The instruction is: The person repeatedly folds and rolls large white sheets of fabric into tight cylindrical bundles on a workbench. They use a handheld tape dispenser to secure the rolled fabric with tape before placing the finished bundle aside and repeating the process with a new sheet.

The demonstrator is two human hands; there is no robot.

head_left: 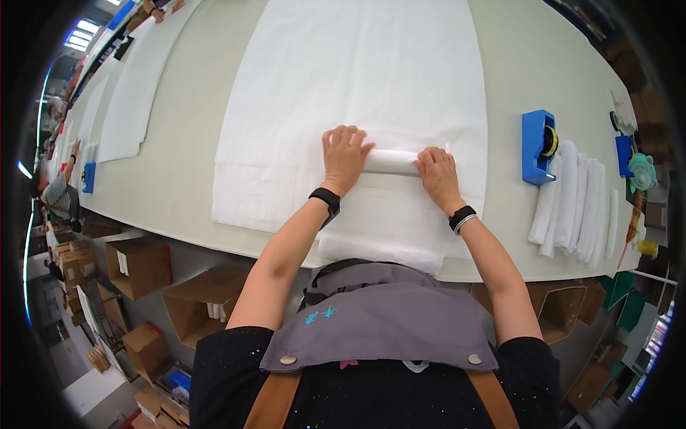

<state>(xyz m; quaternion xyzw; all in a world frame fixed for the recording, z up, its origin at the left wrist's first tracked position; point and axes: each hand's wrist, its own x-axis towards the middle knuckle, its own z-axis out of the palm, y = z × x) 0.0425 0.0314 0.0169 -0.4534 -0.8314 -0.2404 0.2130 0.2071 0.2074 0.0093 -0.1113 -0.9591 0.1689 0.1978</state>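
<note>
A large stack of thin white sheets point(300, 86) lies flat on the table in front of me. Across it runs a narrow white roll point(391, 162) of the same-looking material. My left hand point(345, 157) is curled over the roll's left end, its fingers pointing away from me. At the other end, my right hand point(439, 174) grips the roll with bent fingers. Closer to my body, a second white roll point(382, 254) lies along the table's near edge, beside my apron. Whether the sheet is plastic film or soft cloth, I cannot tell.
On the pale table point(511, 64), a blue tape dispenser point(534, 146) stands at the right beside several finished white rolls point(572, 200). More white sheets point(136, 107) lie at the far left, where a co-worker point(61, 193) stands. Cardboard boxes point(196, 304) sit under the near edge.
</note>
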